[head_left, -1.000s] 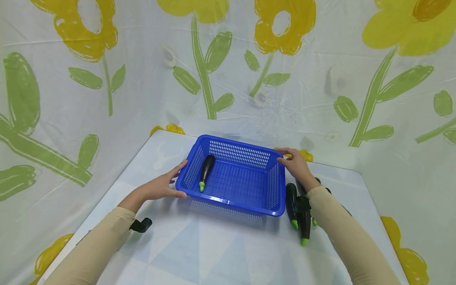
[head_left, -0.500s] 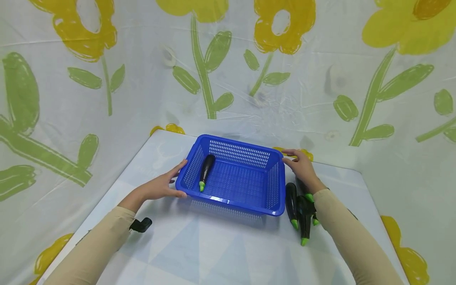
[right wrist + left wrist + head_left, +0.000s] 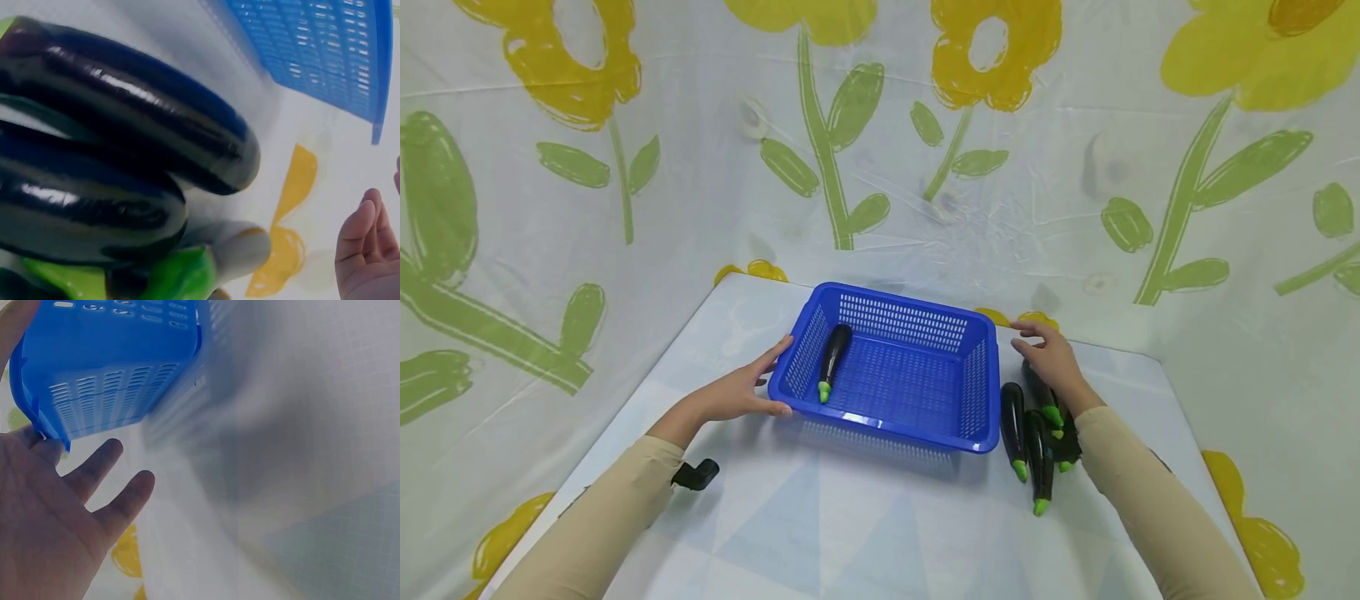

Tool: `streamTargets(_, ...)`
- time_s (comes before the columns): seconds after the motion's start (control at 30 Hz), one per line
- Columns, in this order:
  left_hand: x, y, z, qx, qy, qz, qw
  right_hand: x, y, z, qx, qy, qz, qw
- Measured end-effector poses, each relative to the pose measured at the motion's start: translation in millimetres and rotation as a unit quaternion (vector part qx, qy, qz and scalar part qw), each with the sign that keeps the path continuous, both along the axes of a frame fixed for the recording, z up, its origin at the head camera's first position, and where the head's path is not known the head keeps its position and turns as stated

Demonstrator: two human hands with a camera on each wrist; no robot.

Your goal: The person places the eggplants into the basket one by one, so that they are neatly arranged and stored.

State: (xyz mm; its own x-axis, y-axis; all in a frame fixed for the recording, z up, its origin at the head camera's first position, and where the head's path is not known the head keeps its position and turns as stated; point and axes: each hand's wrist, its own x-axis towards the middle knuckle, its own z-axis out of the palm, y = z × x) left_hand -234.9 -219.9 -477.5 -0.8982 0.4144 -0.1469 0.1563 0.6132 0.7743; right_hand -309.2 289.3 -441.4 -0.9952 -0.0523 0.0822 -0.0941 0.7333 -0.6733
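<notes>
A blue perforated plastic basket point(image 3: 883, 427) stands on the table, with one dark eggplant point(image 3: 833, 357) lying along its left side inside. My left hand point(image 3: 730, 398) spans the basket's near left corner, its thumb and fingers spread and touching the rim; the left wrist view shows two other fingers point(image 3: 128, 503) straight and off the basket. To the right of the basket, my right hand point(image 3: 1051, 360) is held apart from the rim, fingers loosely bent and holding nothing. Below it lie several eggplants with green stems, among them a front one point(image 3: 1041, 458) and a glossy one point(image 3: 134, 100).
The white and pale-blue patterned table point(image 3: 820, 525) runs to a flower-print curtain point(image 3: 1037, 217) behind and at both sides. A black curved piece point(image 3: 696, 473) shows at the left wrist. My right forearm partly covers the eggplant pile.
My right hand has come off the basket's right rim and moved a little to the right, near the eggplants. The left hand and the basket have stayed in place.
</notes>
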Motion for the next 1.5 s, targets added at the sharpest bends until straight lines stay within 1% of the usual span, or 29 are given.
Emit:
streamTargets(0.17,-0.8,-1.4,-2.7,0.009,-0.003,0.002,1.0000,4.3,8,-3.0,0.005,-0.015,-0.016,0.9997)
streamTargets(0.3,0.2,-1.6,-1.2,0.013,-0.004,-0.003,0.9999,9.8,15,-7.2,-0.002,-0.015,-0.021,0.9997)
streamTargets(0.47,0.1,-2.5,-0.6,0.007,-0.004,-0.003,1.0000,14.6,25,-12.1,-0.005,-0.012,-0.030,0.9995)
streamTargets(0.7,-0.4,-1.8,-2.1,0.009,-0.007,-0.003,0.9999,22.2,39,-18.9,0.004,-0.021,-0.061,0.9979)
streamTargets(0.83,-0.5,-1.2,-1.2,0.008,-0.005,-0.005,0.9999,27.4,46,-23.9,0.009,-0.030,-0.071,0.9970)
streamTargets(1.13,0.1,-1.5,1.2,0.011,-0.007,-0.003,0.9999,36.9,61,-26.3,0.016,-0.005,-0.087,0.9961)
streamTargets(1.33,-0.3,-1.1,-0.1,0.007,-0.004,-0.003,1.0000,41.5,73,-32.6,0.039,-0.017,-0.109,0.9931)
streamTargets(1.5,-0.9,-0.4,-1.2,0.004,-0.003,0.001,1.0000,47.2,80,-37.9,0.037,-0.020,-0.118,0.9921)
